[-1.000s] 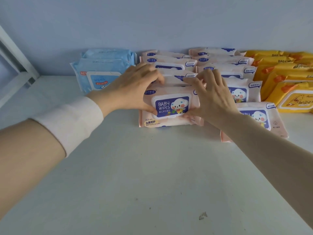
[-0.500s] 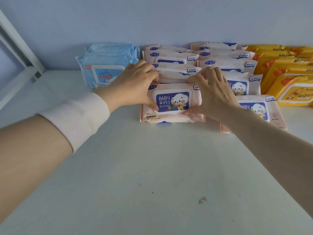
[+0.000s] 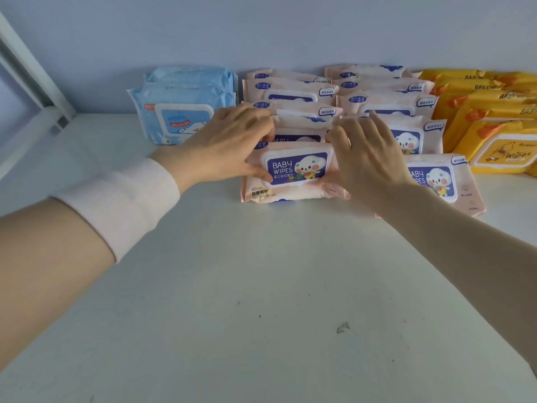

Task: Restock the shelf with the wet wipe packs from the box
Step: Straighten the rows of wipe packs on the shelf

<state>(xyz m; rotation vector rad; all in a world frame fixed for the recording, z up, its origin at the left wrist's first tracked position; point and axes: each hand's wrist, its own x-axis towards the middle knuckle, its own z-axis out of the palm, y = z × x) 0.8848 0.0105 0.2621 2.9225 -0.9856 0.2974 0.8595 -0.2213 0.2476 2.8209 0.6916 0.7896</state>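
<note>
Two hands grasp the front pink wet wipe pack (image 3: pixel 296 170) on the shelf (image 3: pixel 261 286): left hand (image 3: pixel 232 146) at its left end, right hand (image 3: pixel 369 161) at its right. Blue packs (image 3: pixel 180 117) sit beyond the left hand, yellow packs (image 3: pixel 499 146) right of the right hand.

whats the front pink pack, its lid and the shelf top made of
The front pink pack looks like soft plastic film with a satin finish; it creases and puckers near its edges. Its lid seems to be stiffer moulded plastic, with a raised white rim around a glossy printed label. The shelf top is hard, smooth and matte white, perhaps painted metal or laminate; only scuffs and specks show, so that is uncertain.
</note>
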